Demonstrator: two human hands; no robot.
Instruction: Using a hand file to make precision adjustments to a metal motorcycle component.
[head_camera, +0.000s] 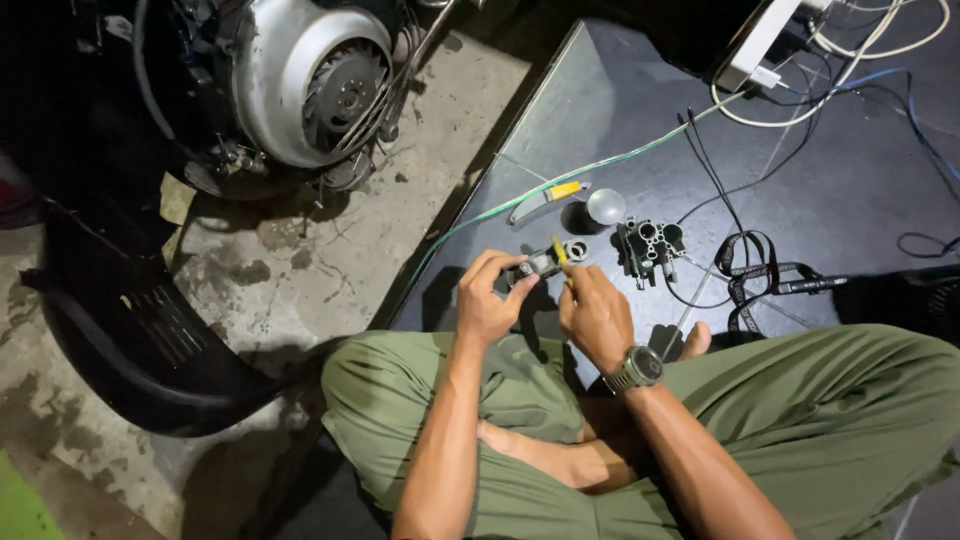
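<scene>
Head view shows a small grey metal part (545, 262) held above the lap, its long axis running left to right, the left hand (487, 300) closed round its left end. Just right, the right hand (595, 312) pinches a yellow-handled tool (561, 253) against it. Beyond lie a black cast body (648, 246), a round cap (605, 206), a strap (760, 275); an engine fan housing (305, 75) sits far left.

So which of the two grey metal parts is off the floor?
The smaller metal part, pinched in the left hand beside the right hand. The bigger multi-holed block stands on the dark mat, untouched.
</scene>
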